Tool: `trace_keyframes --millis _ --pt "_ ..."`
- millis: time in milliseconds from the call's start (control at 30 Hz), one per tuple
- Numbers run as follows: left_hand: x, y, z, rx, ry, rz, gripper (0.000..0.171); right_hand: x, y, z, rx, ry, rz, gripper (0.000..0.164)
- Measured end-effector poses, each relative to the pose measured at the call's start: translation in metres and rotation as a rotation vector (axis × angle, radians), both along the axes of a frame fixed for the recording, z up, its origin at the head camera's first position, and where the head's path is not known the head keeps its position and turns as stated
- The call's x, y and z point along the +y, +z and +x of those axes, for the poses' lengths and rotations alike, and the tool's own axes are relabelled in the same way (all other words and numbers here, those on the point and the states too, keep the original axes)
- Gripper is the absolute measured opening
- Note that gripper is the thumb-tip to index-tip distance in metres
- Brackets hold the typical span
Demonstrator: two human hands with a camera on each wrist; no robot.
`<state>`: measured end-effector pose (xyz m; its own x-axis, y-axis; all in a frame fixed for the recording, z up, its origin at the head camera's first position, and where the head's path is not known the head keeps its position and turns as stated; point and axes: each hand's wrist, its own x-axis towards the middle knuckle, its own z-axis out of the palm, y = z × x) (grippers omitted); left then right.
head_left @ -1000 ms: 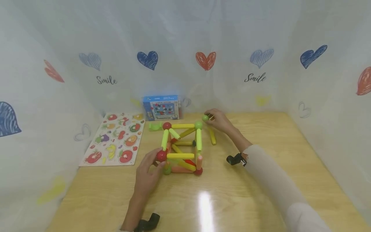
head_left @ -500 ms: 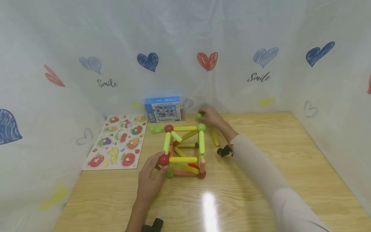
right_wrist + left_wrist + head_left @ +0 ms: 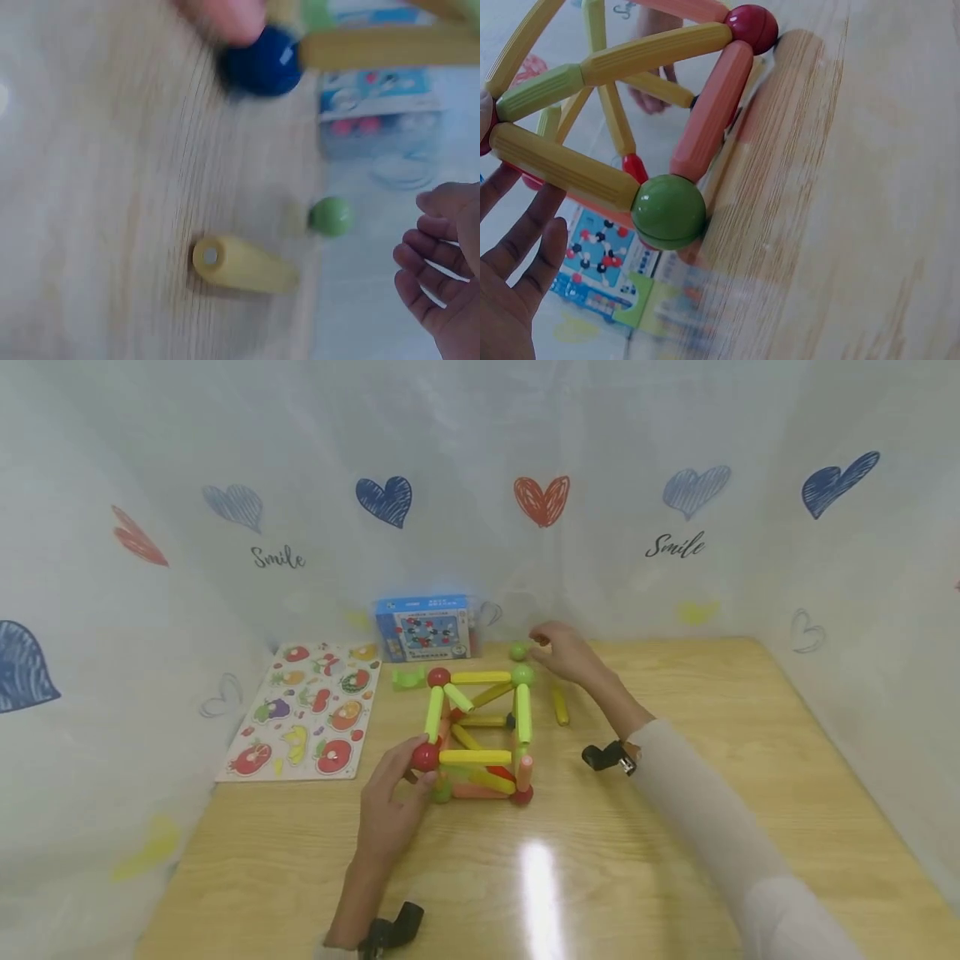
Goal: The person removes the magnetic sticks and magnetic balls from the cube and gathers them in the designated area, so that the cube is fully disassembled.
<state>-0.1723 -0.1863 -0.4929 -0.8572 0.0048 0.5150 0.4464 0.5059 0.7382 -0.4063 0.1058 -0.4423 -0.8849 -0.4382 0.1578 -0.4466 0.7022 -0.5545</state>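
Observation:
Magnetic rods and balls form a box-shaped frame [image 3: 475,757] on the table. My left hand [image 3: 392,806] holds the red ball [image 3: 426,757] at its near left top corner between thumb and fingers. In the left wrist view a green ball [image 3: 668,212] joins a yellow and a salmon rod low on the frame. Behind the frame a loose green ball [image 3: 518,651] sits at the back of the table. My right hand [image 3: 572,656] is just right of that ball, fingers loosely bent and holding nothing. A loose yellow rod [image 3: 560,706] lies right of the frame.
A blue toy box [image 3: 426,628] stands against the back curtain, with a light green connector piece [image 3: 408,678] before it. A fruit puzzle board [image 3: 303,714] lies at the left. A dark blue ball [image 3: 264,61] shows low on the frame in the right wrist view.
My right hand carried the green ball leftward behind the frame, let it go there and drew back to the right. My left hand stays on the red ball.

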Motion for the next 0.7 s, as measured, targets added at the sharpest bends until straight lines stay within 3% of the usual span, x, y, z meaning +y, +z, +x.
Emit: trace_keyframes --millis 100,233,400,533,700 --pt "0.000 0.000 -0.001 0.020 -0.003 -0.006 0.056 0.011 0.011 0.035 0.063 -0.062 -0.133 0.030" --pt "-0.001 0.001 -0.002 0.040 -0.007 -0.007 0.055 0.020 0.019 0.094 0.121 -0.117 -0.313 0.027" --pt "-0.001 0.005 0.000 0.003 0.006 0.002 0.054 0.012 0.022 0.155 0.117 -0.089 -0.356 0.031" --pt "0.001 0.008 0.003 -0.039 0.020 0.013 0.052 -0.004 0.022 0.179 0.069 -0.077 -0.323 0.046" --pt "0.000 0.009 0.005 -0.041 0.030 0.010 0.051 -0.020 0.021 0.186 -0.001 -0.110 -0.337 0.052"
